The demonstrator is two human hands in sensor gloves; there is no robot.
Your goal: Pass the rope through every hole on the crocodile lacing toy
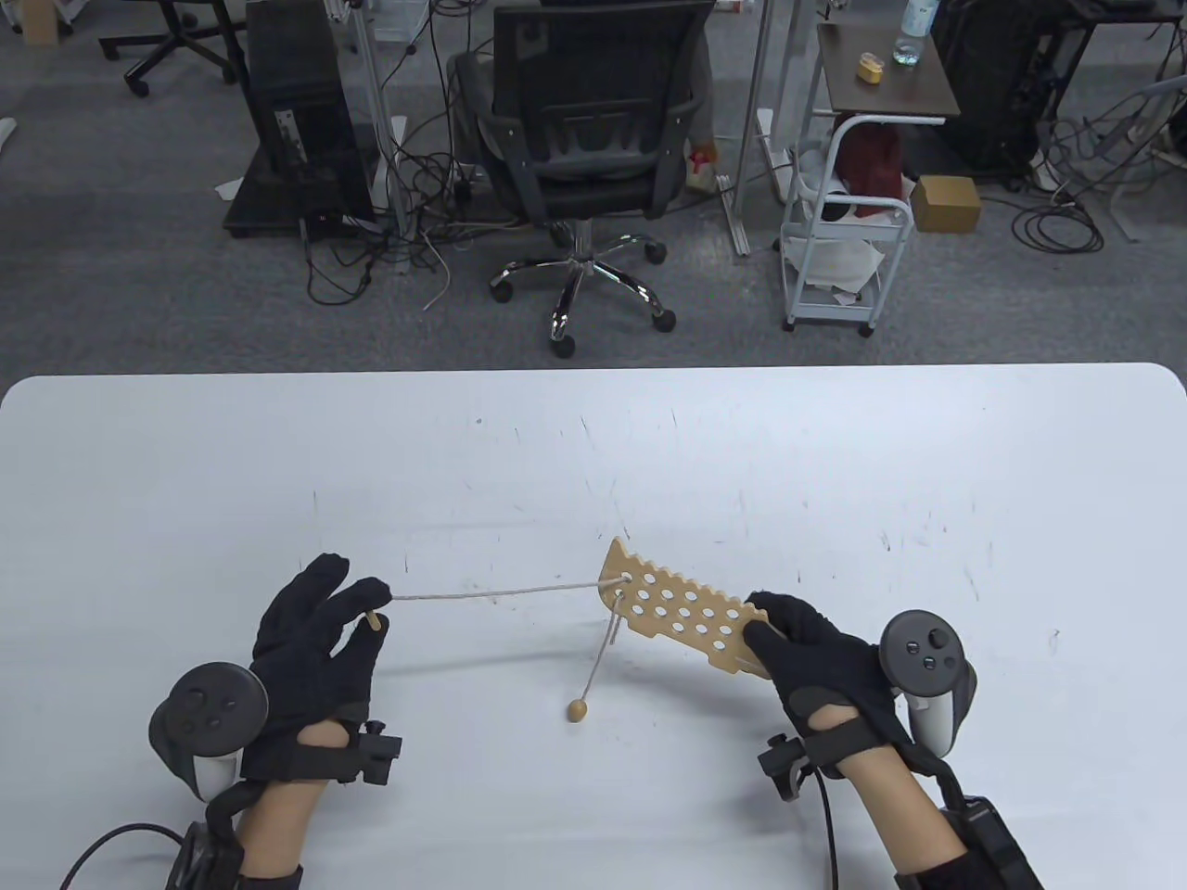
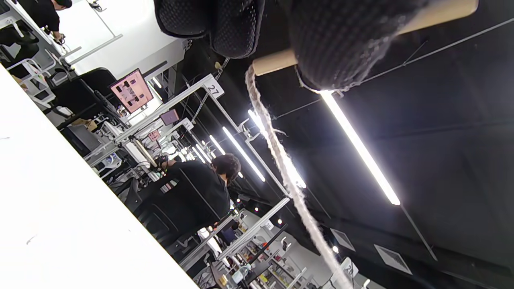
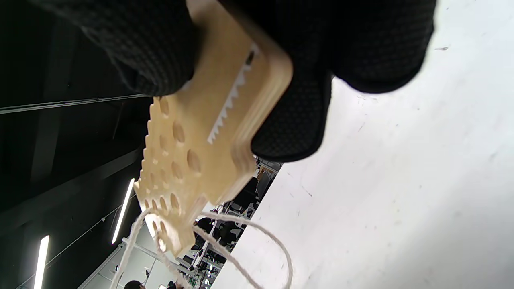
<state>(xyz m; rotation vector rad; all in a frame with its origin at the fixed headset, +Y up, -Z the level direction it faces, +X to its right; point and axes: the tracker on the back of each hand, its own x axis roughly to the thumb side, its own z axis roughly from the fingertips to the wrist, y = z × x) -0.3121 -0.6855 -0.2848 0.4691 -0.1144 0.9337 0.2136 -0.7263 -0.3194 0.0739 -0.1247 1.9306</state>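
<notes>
The task is only at its beginning, as far as the pictures show. The right hand [image 1: 825,663] holds the wooden crocodile board [image 1: 682,616] by one end, with thumb and fingers [image 3: 132,44] closed on that end, so the board is lifted above the white bench [image 1: 593,464] and tilted, its far end pointing toward the left hand [image 1: 315,649]. The rope [image 1: 491,593] passes through the board only at that far end: in the table view it enters a hole at the corner farthest from the right hand, and in the right wrist view it seems to go through one or perhaps two holes there, I cannot tell exactly which. From the board one part of the rope runs almost straight to the left hand, which pinches a small wooden needle [image 1: 372,619] at the rope's end between thumb and fingertip; the other fingers of this hand are more or less extended. The other part hangs down from the board and ends in a wooden bead [image 1: 578,711] that lies on the bench below the board's far end. All other holes across the board look empty. So I judge that nearly all the lacing is left: the needle must go through each of the many open holes, one after another.
</notes>
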